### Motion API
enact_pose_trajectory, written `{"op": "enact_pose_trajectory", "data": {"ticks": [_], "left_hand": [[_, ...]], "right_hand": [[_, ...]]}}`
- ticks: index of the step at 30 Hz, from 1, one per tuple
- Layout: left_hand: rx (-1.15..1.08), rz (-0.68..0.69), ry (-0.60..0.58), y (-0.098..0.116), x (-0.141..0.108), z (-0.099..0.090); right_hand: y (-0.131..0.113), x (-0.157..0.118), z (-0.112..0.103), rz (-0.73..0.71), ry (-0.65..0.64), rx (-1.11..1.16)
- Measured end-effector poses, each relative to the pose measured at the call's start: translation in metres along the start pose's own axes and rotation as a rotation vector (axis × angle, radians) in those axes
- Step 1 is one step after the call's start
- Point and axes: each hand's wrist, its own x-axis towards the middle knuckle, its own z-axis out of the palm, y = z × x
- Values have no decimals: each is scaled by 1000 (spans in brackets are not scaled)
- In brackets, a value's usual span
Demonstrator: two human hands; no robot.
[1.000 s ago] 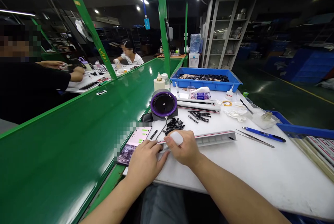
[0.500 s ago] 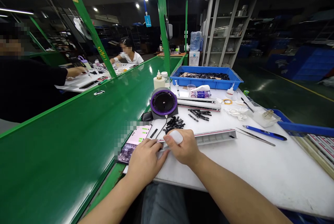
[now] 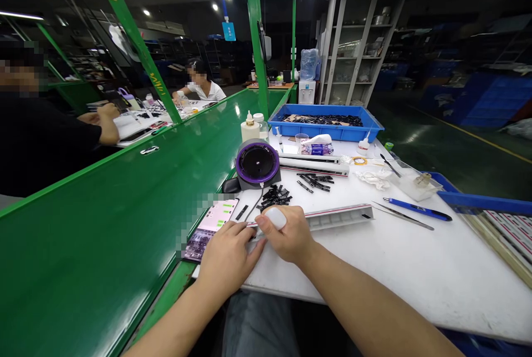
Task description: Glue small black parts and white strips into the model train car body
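Table [image 3: 415, 268], strip [image 3: 338, 219] partly behind right hand [image 3: 290, 236]

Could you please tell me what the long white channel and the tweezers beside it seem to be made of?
Long white channel: probably moulded plastic, smooth and satin, judging by its thin walls and inner ribs.
Tweezers: likely metal, fairly smooth, given their grey sheen.

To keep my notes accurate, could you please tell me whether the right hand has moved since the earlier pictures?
No, not noticeably: judged against the purple-rimmed round device, the right hand stays just below and to its right.
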Motion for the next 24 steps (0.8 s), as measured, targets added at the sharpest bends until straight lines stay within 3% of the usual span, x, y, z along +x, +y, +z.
{"op": "enact_pose_trajectory", "data": {"ticks": [24], "left_hand": [[15, -4, -11, -1, 0, 1]], "right_hand": [[-2, 0, -2, 4, -25, -35]]}}
